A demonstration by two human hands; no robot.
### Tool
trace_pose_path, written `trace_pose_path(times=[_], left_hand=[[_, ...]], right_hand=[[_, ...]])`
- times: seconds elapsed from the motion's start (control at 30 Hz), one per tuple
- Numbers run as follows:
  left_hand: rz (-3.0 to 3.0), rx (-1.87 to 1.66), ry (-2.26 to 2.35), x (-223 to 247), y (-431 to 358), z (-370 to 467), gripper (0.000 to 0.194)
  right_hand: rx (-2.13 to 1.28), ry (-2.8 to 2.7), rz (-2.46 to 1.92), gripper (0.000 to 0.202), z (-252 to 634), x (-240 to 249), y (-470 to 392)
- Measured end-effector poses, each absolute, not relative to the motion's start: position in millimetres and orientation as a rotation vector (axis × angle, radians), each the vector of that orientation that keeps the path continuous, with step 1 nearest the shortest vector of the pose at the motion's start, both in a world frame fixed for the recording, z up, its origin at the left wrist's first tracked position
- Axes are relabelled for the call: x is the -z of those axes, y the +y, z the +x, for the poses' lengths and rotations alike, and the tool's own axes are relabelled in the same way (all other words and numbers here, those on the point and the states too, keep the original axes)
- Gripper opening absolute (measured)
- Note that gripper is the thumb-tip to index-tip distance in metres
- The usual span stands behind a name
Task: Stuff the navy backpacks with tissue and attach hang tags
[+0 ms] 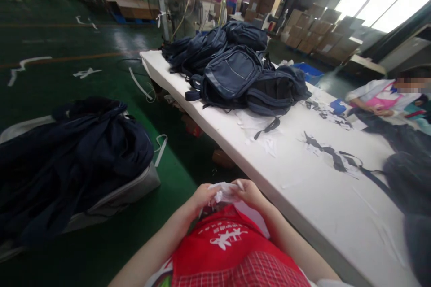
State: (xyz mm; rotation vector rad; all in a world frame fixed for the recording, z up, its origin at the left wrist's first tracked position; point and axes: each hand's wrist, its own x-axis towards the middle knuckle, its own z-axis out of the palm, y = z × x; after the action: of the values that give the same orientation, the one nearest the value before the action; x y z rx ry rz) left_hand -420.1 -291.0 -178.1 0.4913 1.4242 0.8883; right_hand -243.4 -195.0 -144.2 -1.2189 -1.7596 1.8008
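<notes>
A crumpled piece of thin white material [224,192], tissue or plastic, is held between both hands in front of the red apron [215,235]. My left hand [204,197] has its fingers closed on one side of it. On the other side my right hand [248,193] grips it, thumb on top. Whether the material is paper or film I cannot tell. Beyond the hands, a pile of dark navy backpacks [232,74] lies on the long white table [269,166].
A grey bin [148,181] heaped with dark navy fabric [84,152] stands on the green floor at left. Dark straps [332,154] and scraps lie across the table. Opposite sits a co-worker [377,98] with dark material. Cardboard boxes [313,31] are stacked behind.
</notes>
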Motion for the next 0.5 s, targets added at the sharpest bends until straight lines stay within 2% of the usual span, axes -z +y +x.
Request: trace_pose_path(times=[0.13,0.3,0.5], left_hand=[[0.63,-0.792,1.527,177,-215,-432,0.031],[0.795,-0.668,1.567,174,-147,-441,0.013],[1.091,-0.45,1.069,149,-76,-468,0.032]], right_hand=[[-1.624,-1.673,-1.255,0.051,-253,143,-137],[-1.43,-0.992,-1.41,0.051,-243,119,-59],[-1.059,-0.61,-1.575,0.05,-197,120,11]])
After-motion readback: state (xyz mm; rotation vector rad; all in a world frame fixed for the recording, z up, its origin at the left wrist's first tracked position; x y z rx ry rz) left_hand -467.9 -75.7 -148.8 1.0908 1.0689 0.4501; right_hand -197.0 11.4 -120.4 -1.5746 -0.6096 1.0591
